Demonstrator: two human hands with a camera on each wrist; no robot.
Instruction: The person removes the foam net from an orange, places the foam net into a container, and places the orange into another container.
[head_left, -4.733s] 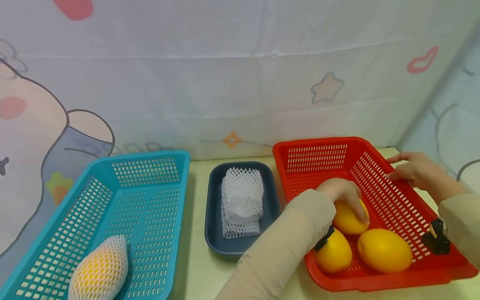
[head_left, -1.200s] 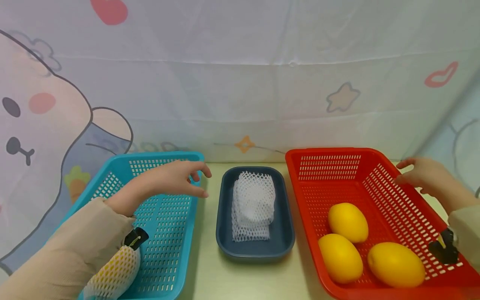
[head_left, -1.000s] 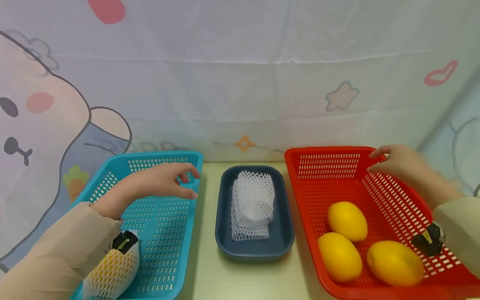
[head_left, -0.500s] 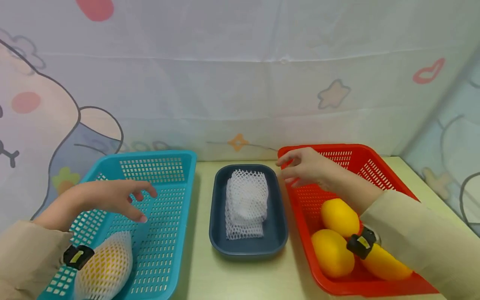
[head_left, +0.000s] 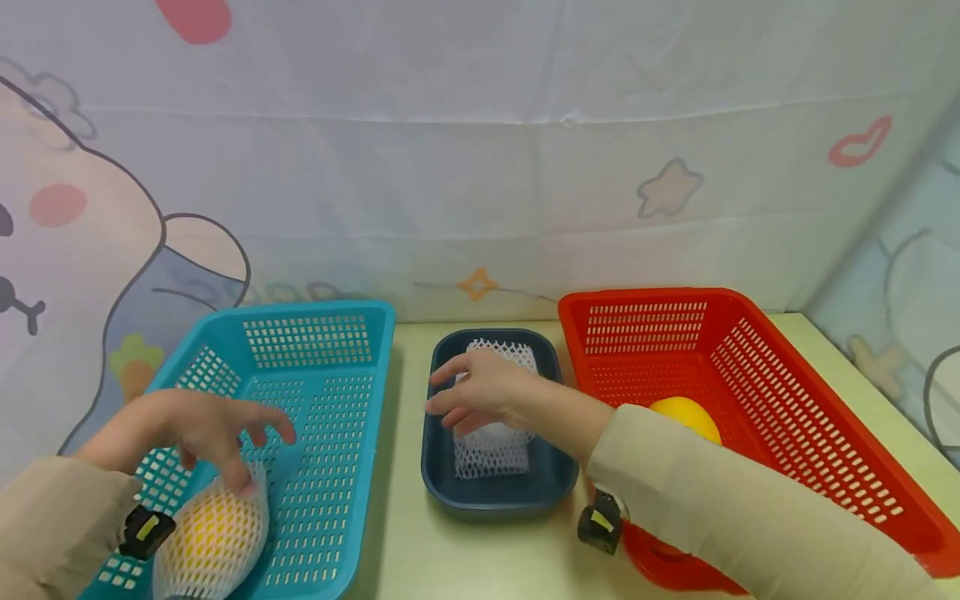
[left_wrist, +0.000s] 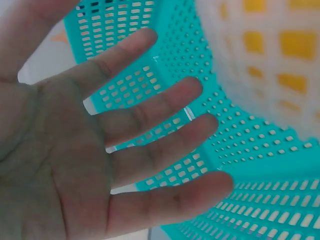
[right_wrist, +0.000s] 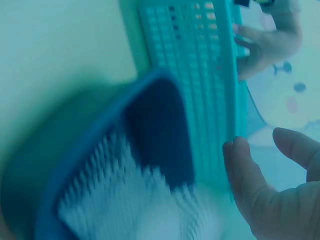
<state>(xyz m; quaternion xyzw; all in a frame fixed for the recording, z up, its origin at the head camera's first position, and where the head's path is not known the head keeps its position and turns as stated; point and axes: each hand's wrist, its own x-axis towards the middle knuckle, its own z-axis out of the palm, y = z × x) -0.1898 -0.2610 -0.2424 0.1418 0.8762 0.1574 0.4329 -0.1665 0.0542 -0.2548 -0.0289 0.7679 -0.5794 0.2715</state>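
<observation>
My left hand point(head_left: 206, 425) hovers over the teal basket point(head_left: 322, 500), palm down with fingers spread and the thumb near a yellow oval fruit in a white foam net point(head_left: 210, 533). In the left wrist view its fingers point(left_wrist: 155, 155) are extended, with nothing between them and the netted fruit point(left_wrist: 280, 65) apart from the palm. My right hand point(head_left: 487, 392) is above the dark blue tray point(head_left: 442, 471), fingers loosely bent and holding nothing. White foam net sleeves point(head_left: 491, 462) lie stacked in that tray, partly hidden by the hand. The right wrist view shows the nets point(right_wrist: 150, 210) below the fingers.
At the right stands a red basket point(head_left: 757, 367). One bare yellow fruit point(head_left: 686, 414) shows in it; my right sleeve point(head_left: 720, 492) covers its near part. A printed cloth point(head_left: 480, 167) hangs behind the pale tabletop point(head_left: 435, 550).
My right hand has left the red basket's far side and travelled left to over the tray. My left hand, earlier reaching into the red basket, has moved left and then lowered toward the netted fruit.
</observation>
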